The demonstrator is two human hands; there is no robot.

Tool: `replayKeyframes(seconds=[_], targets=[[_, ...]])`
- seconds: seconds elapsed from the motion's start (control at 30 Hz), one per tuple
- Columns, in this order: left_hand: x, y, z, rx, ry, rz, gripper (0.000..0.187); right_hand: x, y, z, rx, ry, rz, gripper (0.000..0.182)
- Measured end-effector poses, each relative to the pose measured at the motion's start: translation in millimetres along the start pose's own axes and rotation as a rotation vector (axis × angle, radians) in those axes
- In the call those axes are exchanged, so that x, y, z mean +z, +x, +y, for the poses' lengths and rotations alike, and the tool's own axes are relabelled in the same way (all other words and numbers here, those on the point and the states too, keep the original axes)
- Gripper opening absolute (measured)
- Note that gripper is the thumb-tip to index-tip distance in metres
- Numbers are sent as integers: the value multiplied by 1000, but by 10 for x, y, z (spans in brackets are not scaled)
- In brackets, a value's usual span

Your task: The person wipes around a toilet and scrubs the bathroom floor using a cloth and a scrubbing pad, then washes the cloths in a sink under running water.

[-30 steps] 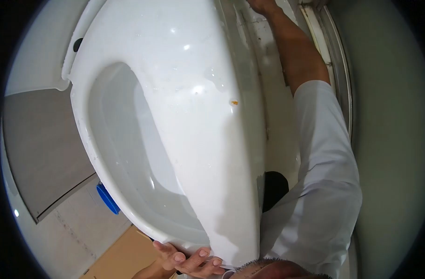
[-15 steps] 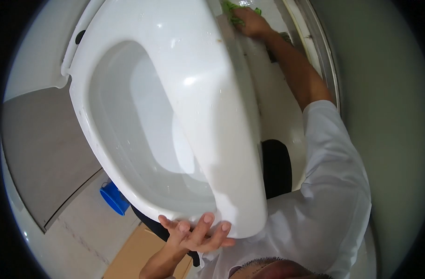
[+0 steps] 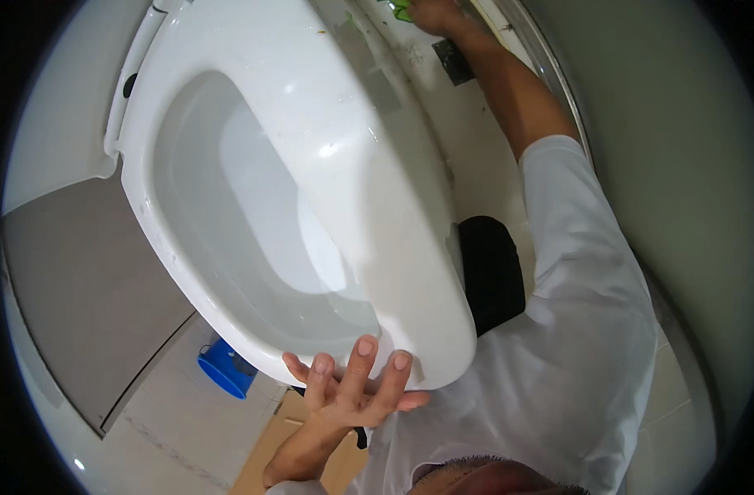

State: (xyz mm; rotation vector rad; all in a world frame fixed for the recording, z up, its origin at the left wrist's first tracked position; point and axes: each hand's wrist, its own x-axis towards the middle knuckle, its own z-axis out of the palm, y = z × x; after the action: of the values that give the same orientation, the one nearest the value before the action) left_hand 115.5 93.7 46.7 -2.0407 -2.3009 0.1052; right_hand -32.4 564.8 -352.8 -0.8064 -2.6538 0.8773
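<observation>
Fingers (image 3: 362,363) of the left hand (image 3: 352,396) are spread flat and released against the near rim of the toilet bowl (image 3: 311,165), gripping nothing, with 3 fingertips pressed to the white porcelain and the palm just under its front edge. Far up at the top of the view, the right hand (image 3: 430,15) reaches along the outer side of the bowl with a green cloth (image 3: 401,10) at its fingers; so little of that hand shows that I cannot tell how tightly it is closed. The bowl fills the middle of the view, tilted by the lens, its glossy wet surface catching bright spots of light and its right flank marked with grey smears. To the left are a grey wall panel (image 3: 80,289) and pale floor tiles (image 3: 170,421), with 1 blue container (image 3: 224,371) just below the rim and brown cardboard (image 3: 261,445) beside the left forearm. A white sleeve (image 3: 583,289) covers the right upper arm, and a pale wall (image 3: 682,165) runs down the right. Compared with half a second ago, the right hand has slid farther up and more out of view, the left hand sits at much the same spot on the rim, and the blue container appears lower. Count: 2 hands, 1 bowl, 1 cloth, 1 blue container.
</observation>
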Motion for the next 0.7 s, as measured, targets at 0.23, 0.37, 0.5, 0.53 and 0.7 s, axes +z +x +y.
replayKeyframes(seconds=[0.23,0.37,0.5,0.53,0.7], targets=[[45,-22,19,-14,-53,-17,64,298,-743,0,-446,-128,20,62],[33,78,-45,-33,-63,19,64,325,-1164,-78,-511,-30,25,55],[101,127,-127,-35,2,86,67,261,-1654,-152,-448,-193,110,47],[158,143,-132,-45,14,91,68,341,-1805,-50,-434,-264,136,44],[234,176,-160,-86,24,122,67,243,-2017,-99,-272,-429,-19,35]])
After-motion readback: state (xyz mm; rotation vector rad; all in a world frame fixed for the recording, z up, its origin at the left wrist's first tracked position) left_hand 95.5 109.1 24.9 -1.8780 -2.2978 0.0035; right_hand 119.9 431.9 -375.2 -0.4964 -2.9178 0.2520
